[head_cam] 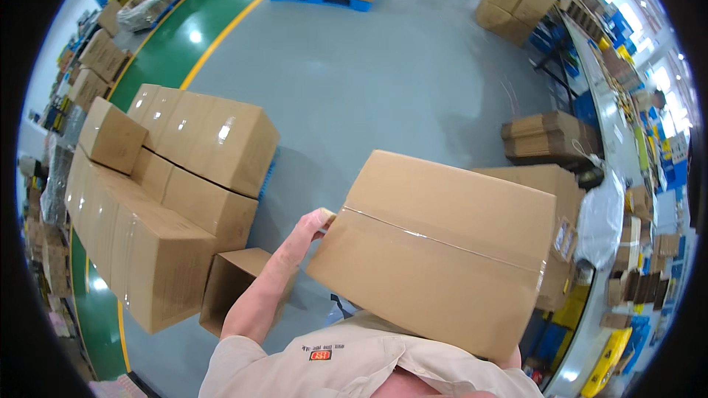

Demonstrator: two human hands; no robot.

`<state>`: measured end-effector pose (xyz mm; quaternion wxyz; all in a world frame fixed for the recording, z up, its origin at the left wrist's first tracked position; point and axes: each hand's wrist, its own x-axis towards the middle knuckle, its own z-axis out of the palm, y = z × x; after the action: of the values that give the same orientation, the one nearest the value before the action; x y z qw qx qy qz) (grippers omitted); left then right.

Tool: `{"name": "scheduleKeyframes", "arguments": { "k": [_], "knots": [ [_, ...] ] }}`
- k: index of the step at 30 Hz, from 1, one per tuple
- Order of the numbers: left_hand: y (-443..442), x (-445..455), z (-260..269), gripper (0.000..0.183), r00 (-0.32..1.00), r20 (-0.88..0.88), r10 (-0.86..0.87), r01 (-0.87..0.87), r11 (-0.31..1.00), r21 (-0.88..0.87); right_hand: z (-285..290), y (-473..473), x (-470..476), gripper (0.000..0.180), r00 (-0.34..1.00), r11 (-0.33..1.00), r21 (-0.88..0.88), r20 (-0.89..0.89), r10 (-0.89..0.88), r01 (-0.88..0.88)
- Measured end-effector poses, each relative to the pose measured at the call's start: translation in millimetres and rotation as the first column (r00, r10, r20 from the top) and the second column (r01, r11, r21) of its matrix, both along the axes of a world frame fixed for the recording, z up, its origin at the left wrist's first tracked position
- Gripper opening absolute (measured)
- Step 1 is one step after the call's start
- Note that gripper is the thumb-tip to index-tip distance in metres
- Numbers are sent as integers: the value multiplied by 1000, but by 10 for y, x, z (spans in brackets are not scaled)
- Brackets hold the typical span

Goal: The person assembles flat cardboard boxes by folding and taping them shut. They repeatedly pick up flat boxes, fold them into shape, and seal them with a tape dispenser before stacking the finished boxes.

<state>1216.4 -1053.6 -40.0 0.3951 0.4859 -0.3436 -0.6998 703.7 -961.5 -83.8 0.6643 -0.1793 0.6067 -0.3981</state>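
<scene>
A large cardboard carton [420, 254], sealed along its middle seam with clear tape, is held up close against my torso and fills the space in front of me. My left hand [316, 222] grips it at the left side, and something pale covers the fingertips. Most of those fingers are hidden by the carton's edge. My right hand is out of view behind the carton; only a bit of that arm shows at its lower right corner.
Taped cartons [160, 188] stand stacked on a blue pallet at left, one open carton [243, 282] beside them. More cartons sit on a far pallet [321, 1]. At right are flattened cardboard bundles [547, 135], another carton [520, 177] and a long workbench [625, 138]. A person [650, 100] is beyond.
</scene>
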Motion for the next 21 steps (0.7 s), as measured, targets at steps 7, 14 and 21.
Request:
{"name": "scheduleKeyframes", "arguments": {
  "k": [7,14,21],
  "knots": [
    [-1487,-13,259,51,945,-298,136,-131,991,37,47,-2115,799,76,966,964,-52,-1,260,-259],
    [-2751,556,732,51,869,-427,250,-239,968,78,420,-4380,1964,75,834,833,-64,-97,542,-549],
    [-4126,1703,365,52,824,-498,272,-344,937,-58,660,-6024,3410,75,706,705,-90,-194,681,-704]
  ]
}}
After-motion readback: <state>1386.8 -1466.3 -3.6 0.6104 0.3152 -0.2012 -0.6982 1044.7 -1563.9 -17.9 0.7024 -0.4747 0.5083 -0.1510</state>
